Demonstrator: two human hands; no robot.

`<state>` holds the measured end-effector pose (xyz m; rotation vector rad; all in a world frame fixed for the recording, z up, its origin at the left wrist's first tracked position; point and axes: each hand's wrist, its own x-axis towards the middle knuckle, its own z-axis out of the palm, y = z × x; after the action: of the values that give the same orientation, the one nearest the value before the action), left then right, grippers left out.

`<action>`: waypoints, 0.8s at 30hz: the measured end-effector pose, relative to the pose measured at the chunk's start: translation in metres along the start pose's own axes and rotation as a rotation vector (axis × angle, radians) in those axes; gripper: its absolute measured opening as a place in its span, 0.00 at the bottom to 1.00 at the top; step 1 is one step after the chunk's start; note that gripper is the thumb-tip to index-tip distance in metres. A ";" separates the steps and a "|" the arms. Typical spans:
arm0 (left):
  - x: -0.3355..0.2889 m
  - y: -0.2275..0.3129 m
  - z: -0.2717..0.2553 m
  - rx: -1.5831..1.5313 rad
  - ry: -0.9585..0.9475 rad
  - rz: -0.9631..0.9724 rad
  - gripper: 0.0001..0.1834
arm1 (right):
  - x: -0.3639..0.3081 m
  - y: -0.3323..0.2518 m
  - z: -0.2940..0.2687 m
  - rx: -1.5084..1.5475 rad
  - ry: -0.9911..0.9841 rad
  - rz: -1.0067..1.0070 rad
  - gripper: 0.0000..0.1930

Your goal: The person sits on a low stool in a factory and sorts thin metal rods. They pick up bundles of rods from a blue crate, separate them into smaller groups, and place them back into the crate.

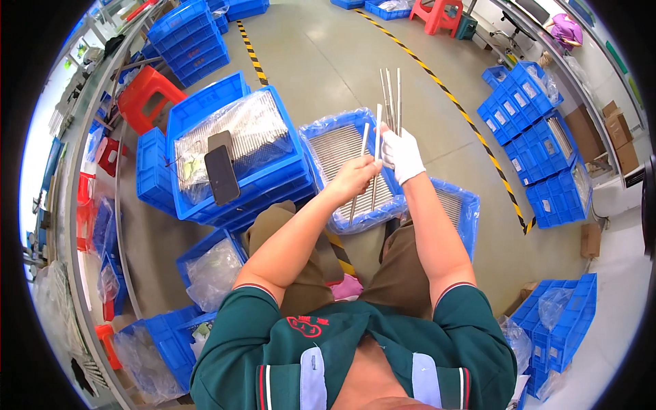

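Observation:
My bare left hand [352,179] is closed around a couple of thin metal rods [377,140], which slant up and away from me. To its right, my right hand [403,156] wears a white glove and grips several more slender rods [391,99], their far ends fanned slightly apart. Both hands are above a blue crate [372,217] lined with clear plastic. Rows of similar metal rods [333,145] lie side by side in that crate. Another blue crate [470,212] with rods sits partly behind my right forearm.
At left, stacked blue crates [263,188] carry plastic-covered rods and a dark phone [221,178]. A red stool [147,99] stands beyond them. More crates [540,140] are stacked at right past yellow-black floor tape [471,137]. A person in purple [566,31] is far right.

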<state>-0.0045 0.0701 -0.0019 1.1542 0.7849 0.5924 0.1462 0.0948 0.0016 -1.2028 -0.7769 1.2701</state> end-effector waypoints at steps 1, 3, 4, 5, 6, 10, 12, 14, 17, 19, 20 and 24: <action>0.000 0.001 0.003 -0.007 -0.064 -0.074 0.11 | 0.007 0.004 -0.004 0.039 -0.008 0.011 0.08; -0.002 0.002 0.006 -0.068 -0.104 -0.099 0.10 | 0.011 0.005 -0.017 0.073 -0.066 0.060 0.08; -0.004 0.001 0.007 -0.098 -0.120 -0.114 0.10 | 0.015 0.006 -0.018 0.039 0.050 -0.033 0.09; -0.005 -0.007 0.008 -0.081 -0.146 -0.144 0.11 | 0.023 0.007 -0.017 0.003 0.167 -0.127 0.09; -0.008 -0.016 0.009 -0.060 -0.259 -0.175 0.14 | 0.031 0.006 -0.020 -0.037 0.289 -0.226 0.10; -0.015 -0.006 -0.007 -0.281 -0.271 -0.132 0.14 | 0.050 -0.010 -0.070 0.162 0.345 -0.068 0.10; -0.004 -0.004 -0.031 -0.346 -0.268 -0.055 0.14 | 0.048 -0.005 -0.086 0.239 0.168 0.013 0.10; -0.002 0.003 -0.033 -0.545 -0.263 -0.001 0.15 | 0.031 0.004 -0.048 0.080 0.229 -0.061 0.09; 0.011 -0.004 -0.035 -0.664 -0.360 0.025 0.15 | 0.005 0.013 -0.017 0.054 0.011 0.051 0.10; 0.007 -0.003 -0.033 -0.665 -0.374 0.035 0.15 | -0.011 0.004 0.000 -0.050 -0.077 0.111 0.10; 0.006 -0.007 -0.033 -0.659 -0.381 0.026 0.15 | -0.015 0.002 0.005 -0.079 -0.123 0.097 0.10; 0.002 -0.013 -0.032 -0.654 -0.380 0.012 0.15 | -0.021 -0.002 0.012 -0.301 -0.232 0.119 0.10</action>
<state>-0.0289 0.0858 -0.0210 0.6326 0.2214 0.5580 0.1311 0.0780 0.0099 -1.3728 -1.1098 1.4439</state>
